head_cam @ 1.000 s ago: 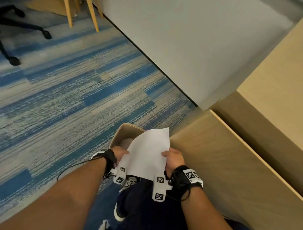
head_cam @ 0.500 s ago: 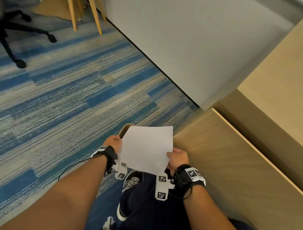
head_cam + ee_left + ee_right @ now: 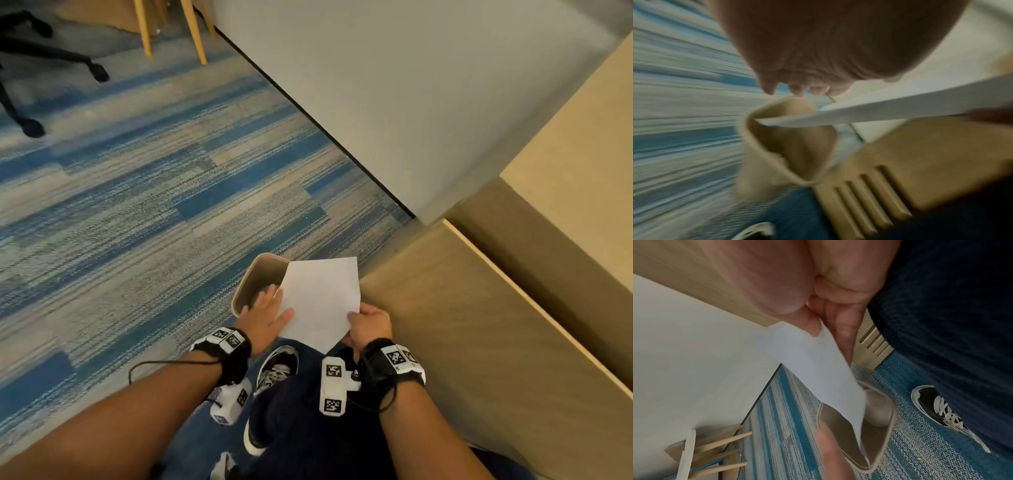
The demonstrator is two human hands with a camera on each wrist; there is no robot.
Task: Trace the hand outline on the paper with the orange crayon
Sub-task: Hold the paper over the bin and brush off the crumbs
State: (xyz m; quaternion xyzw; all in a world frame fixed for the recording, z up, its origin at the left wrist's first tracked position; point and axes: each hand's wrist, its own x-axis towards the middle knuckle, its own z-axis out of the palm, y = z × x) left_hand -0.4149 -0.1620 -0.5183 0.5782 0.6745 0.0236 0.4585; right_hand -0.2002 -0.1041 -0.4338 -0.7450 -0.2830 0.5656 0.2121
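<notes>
A blank white sheet of paper [image 3: 322, 298] hangs above a beige waste bin [image 3: 253, 277] on the carpet. My right hand [image 3: 368, 318] pinches the sheet's right edge between thumb and fingers [image 3: 840, 331]. My left hand [image 3: 269, 310] is at the sheet's left edge with its fingers straight and spread, the thumb lying against the paper. In the left wrist view the paper [image 3: 900, 107] runs edge-on below the extended fingers [image 3: 797, 89], over the bin [image 3: 756, 146]. In the right wrist view the paper [image 3: 813, 366] slopes down toward the bin [image 3: 885, 434]. No orange crayon is in view.
A light wooden cabinet [image 3: 462, 325] stands close on the right, with a grey wall [image 3: 411, 102] behind it. Blue striped carpet [image 3: 137, 205] spreads to the left. An office chair base [image 3: 51, 58] and wooden chair legs [image 3: 195, 34] are far off. My shoe [image 3: 277, 370] is below the paper.
My left hand has let go of the sheet's left edge and opened, fingers spread over the bin. The right hand keeps its pinch, and the paper has turned slightly.
</notes>
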